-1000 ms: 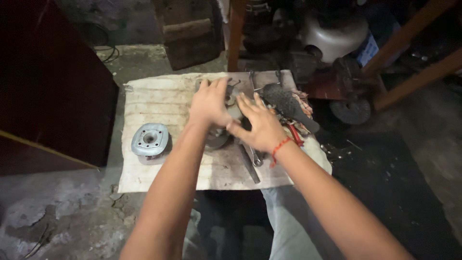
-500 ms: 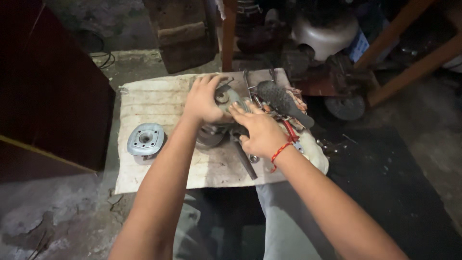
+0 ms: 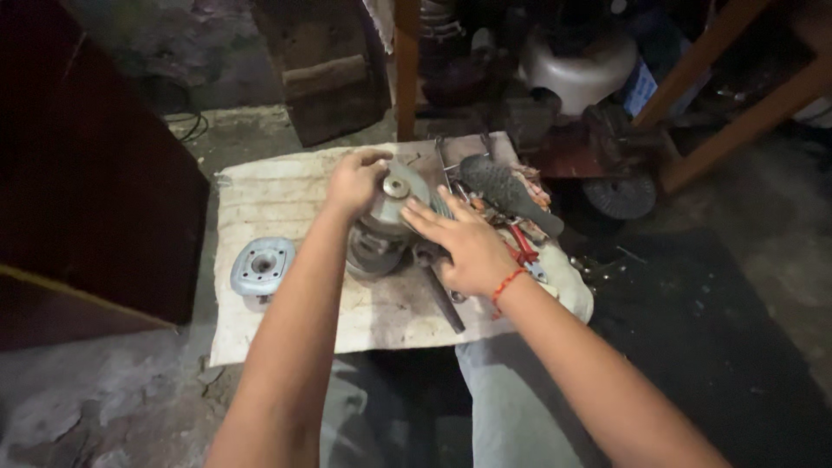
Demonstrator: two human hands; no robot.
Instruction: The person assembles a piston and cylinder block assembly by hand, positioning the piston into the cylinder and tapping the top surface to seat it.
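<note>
My left hand (image 3: 354, 180) curls over the top edge of a round grey metal engine part (image 3: 387, 217), fingers bent around its rim and gripping it. My right hand (image 3: 464, 247) lies open and flat, fingers stretched together, their tips pressing against the right side of the same part. So the part sits squeezed between my two hands, standing on a dirty pale cloth (image 3: 269, 195) spread over the work surface just ahead of my knees. A small bright hub shows on its upper face, between my left thumb and my right fingertips.

Out beyond my left forearm, well apart from both hands, a silver finned cylinder head (image 3: 261, 267) rests on the cloth. Just past my right hand lies a dark foot-peg-shaped rubber piece (image 3: 507, 192), and under my right palm and wrist are tools, among them red-handled pliers (image 3: 523, 247). A red thread band (image 3: 505, 285) circles my right wrist.
</note>
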